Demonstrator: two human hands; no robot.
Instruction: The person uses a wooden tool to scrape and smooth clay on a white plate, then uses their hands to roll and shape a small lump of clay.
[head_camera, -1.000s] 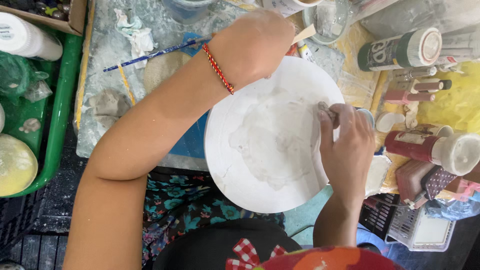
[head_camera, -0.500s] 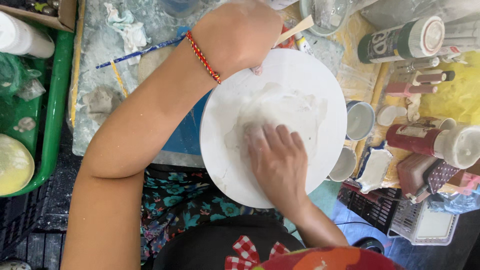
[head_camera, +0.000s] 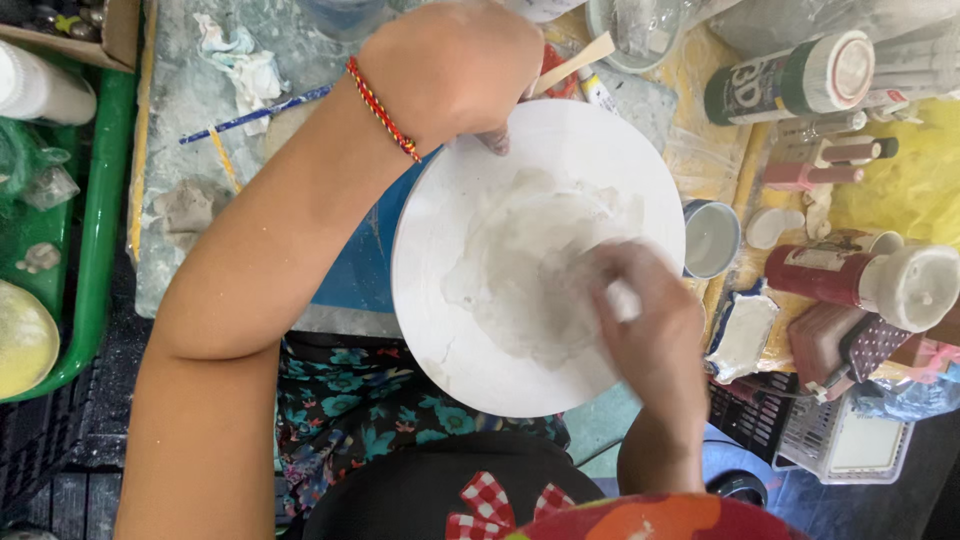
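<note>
A round white plaster plate (head_camera: 440, 230) sits tilted on my lap and the table edge, its middle smeared with wet grey paste (head_camera: 530, 270). My left hand (head_camera: 455, 65), with a red braided bracelet on the wrist, grips the plate's far rim. Coated in white paste, my right hand (head_camera: 640, 310) presses flat on the right half of the smeared patch, fingers together and blurred.
A small white cup (head_camera: 712, 238) and a red bottle with a white cap (head_camera: 870, 280) lie right of the plate. A blue paintbrush (head_camera: 250, 115) and crumpled tissue (head_camera: 235, 55) rest on the grey board. A green tray (head_camera: 100, 220) stands left.
My right hand swept from the plate's right rim to its middle, then back toward the right side of the smear. The left hand kept its hold on the far rim.
</note>
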